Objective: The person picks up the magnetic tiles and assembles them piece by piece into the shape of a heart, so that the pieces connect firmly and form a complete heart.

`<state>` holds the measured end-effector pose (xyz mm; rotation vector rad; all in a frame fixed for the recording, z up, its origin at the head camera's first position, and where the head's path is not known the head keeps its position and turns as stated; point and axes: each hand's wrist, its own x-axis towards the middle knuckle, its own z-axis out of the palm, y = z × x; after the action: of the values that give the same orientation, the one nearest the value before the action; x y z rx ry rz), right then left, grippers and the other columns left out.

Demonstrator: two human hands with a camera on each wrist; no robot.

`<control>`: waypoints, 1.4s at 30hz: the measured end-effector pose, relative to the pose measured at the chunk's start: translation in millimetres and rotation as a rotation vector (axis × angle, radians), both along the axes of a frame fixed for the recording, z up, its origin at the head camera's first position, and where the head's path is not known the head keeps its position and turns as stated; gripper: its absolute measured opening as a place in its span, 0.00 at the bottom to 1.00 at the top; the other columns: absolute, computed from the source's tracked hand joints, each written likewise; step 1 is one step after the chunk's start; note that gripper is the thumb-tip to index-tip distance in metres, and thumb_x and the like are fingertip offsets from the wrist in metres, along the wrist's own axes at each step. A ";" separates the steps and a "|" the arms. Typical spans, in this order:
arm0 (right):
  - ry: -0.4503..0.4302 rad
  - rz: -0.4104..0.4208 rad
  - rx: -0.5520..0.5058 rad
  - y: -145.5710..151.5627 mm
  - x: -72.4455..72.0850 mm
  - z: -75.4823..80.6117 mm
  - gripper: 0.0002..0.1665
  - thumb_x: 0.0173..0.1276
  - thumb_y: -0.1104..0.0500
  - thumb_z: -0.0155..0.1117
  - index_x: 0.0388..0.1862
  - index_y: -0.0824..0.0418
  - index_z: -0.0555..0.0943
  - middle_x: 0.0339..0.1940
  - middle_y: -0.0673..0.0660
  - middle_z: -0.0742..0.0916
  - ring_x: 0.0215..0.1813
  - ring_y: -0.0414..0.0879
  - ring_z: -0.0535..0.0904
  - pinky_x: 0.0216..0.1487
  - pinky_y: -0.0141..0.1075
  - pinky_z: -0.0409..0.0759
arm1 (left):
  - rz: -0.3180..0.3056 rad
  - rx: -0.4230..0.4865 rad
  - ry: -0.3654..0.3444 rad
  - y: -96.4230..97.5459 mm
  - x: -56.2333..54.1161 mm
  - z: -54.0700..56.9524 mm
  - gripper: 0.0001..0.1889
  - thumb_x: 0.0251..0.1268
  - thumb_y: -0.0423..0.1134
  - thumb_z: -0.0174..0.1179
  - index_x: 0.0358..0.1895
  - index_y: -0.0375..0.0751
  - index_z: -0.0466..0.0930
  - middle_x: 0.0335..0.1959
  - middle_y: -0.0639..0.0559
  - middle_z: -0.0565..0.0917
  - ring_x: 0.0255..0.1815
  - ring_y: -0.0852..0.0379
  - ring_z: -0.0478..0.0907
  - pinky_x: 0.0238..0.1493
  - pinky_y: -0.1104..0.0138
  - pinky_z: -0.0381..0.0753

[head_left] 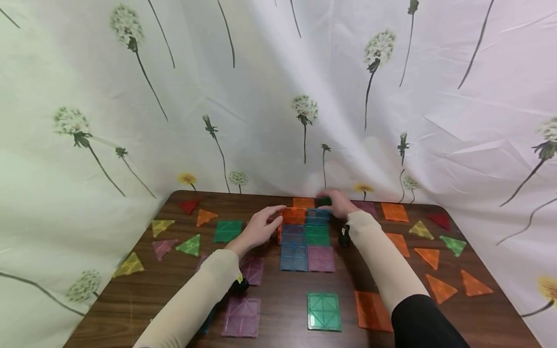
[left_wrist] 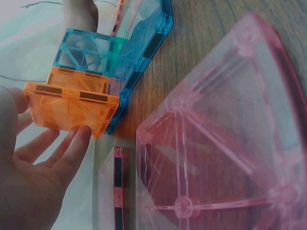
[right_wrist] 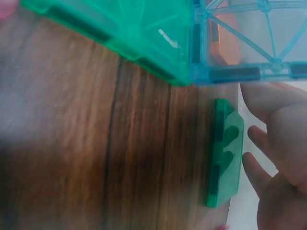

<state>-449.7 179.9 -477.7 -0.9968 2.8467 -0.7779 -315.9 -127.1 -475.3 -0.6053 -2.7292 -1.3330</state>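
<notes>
Flat magnetic tiles form a block on the table: two blue, a green [head_left: 317, 235] and a purple tile [head_left: 321, 259]. Along its far side stand an orange tile [head_left: 294, 216] and a blue tile [head_left: 318, 217]. Another orange tile [left_wrist: 72, 108] stands at the left side. My left hand [head_left: 260, 226] is at that tile, its fingertips touching the outer face in the left wrist view. Behind the upright blue tile is my right hand [head_left: 338, 203], its fingers loosely bent beside a green tile [right_wrist: 228, 153]; whether they touch it I cannot tell.
Loose triangles, such as a yellow one [head_left: 129, 265] and an orange one [head_left: 441, 288], lie at both sides. Near the front are a green square [head_left: 324, 311], a purple square [head_left: 241, 317] and a large orange tile [head_left: 372, 311]. A flower-print cloth [head_left: 270, 96] hangs behind the table.
</notes>
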 end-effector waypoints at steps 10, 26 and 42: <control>-0.065 0.082 0.023 -13.4 -6.2 1.8 0.37 0.74 0.57 0.71 0.76 0.70 0.72 0.75 0.69 0.76 0.76 0.66 0.70 0.74 0.59 0.70 | 0.003 0.005 -0.007 1.9 -0.3 0.8 0.23 0.85 0.43 0.52 0.77 0.51 0.72 0.76 0.46 0.74 0.71 0.40 0.75 0.70 0.44 0.74; -0.007 -0.058 -0.071 -9.7 -7.2 2.1 0.34 0.68 0.65 0.76 0.69 0.72 0.76 0.65 0.71 0.81 0.64 0.65 0.77 0.65 0.57 0.78 | 0.002 -0.005 0.001 -0.2 -1.1 1.0 0.24 0.85 0.45 0.52 0.78 0.49 0.71 0.75 0.46 0.74 0.70 0.42 0.75 0.70 0.44 0.75; 0.041 -0.225 -0.191 9.5 25.5 38.0 0.20 0.78 0.56 0.68 0.62 0.64 0.79 0.49 0.63 0.86 0.48 0.56 0.84 0.50 0.51 0.84 | 0.015 -0.013 -0.034 -2.4 -6.2 2.3 0.22 0.84 0.45 0.54 0.76 0.55 0.74 0.72 0.47 0.78 0.53 0.48 0.82 0.58 0.48 0.81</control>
<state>-424.2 189.4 -439.8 -0.7221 3.0006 -1.0774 -322.1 -129.6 -472.9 -0.5674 -2.7661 -1.3352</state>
